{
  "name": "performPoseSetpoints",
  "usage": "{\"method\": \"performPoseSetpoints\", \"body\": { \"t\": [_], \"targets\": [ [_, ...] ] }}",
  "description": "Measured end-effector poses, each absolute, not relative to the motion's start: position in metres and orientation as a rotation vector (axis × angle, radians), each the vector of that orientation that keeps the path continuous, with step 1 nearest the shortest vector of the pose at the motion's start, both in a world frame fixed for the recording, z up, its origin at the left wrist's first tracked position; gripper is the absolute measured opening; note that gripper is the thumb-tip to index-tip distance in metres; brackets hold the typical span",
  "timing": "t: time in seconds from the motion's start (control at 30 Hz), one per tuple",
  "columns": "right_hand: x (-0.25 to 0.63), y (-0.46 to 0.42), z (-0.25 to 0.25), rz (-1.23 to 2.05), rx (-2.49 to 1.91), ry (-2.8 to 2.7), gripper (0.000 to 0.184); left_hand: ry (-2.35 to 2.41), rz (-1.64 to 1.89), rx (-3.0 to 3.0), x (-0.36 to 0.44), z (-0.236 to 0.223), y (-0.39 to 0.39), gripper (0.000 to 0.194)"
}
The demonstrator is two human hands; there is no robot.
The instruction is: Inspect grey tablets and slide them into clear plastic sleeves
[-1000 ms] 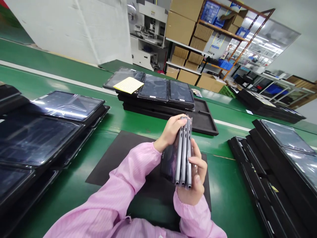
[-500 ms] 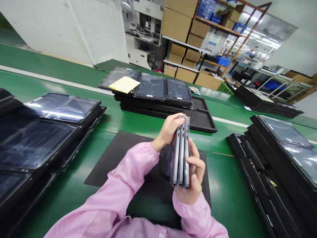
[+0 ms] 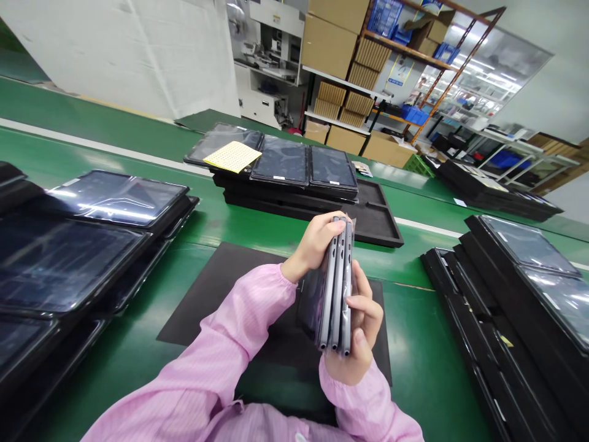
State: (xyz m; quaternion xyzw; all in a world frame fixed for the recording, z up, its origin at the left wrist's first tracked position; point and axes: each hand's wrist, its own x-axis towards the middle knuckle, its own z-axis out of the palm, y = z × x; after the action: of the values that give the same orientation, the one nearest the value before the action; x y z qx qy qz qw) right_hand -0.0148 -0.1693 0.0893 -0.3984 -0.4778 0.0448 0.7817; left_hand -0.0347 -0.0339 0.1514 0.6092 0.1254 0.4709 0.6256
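In the head view, three slim grey tablets in clear film (image 3: 338,288) stand on edge, side by side like books, held up above a thin black rectangular sheet (image 3: 202,301) on the glossy green counter (image 3: 414,344). Their narrow ported edges face up toward the camera. These edges run from near to far, the far ends leaning slightly right; small round holes mark the near ends, slots the far ends. Whether this edge is the longer side, I cannot tell. A dark face shows on the left.

The left hand (image 3: 319,236) has its grip closed around the far end, thumb across the top. The right hand (image 3: 363,331) grips the near part from the right, fingers bent against the outer tablet. Pink striped sleeves (image 3: 248,313) cover both arms.

Beyond the hands, dark-screened tablets (image 3: 280,161) lie flat on stacked black trays (image 3: 386,228), with a yellow dotted sheet (image 3: 232,156) on the left one. More film-covered screens lie on a left-hand pile (image 3: 76,261) and a right-hand pile (image 3: 529,245).
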Motion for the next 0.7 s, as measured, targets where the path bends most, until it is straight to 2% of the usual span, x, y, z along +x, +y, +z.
{"method": "performPoseSetpoints", "body": {
  "t": [0.7],
  "targets": [
    [-0.021,-0.168,0.095,0.1,-0.788,-0.959,0.025,0.283,1.08,1.409,-0.035,0.151,-0.037,0.029]
  ]
}}
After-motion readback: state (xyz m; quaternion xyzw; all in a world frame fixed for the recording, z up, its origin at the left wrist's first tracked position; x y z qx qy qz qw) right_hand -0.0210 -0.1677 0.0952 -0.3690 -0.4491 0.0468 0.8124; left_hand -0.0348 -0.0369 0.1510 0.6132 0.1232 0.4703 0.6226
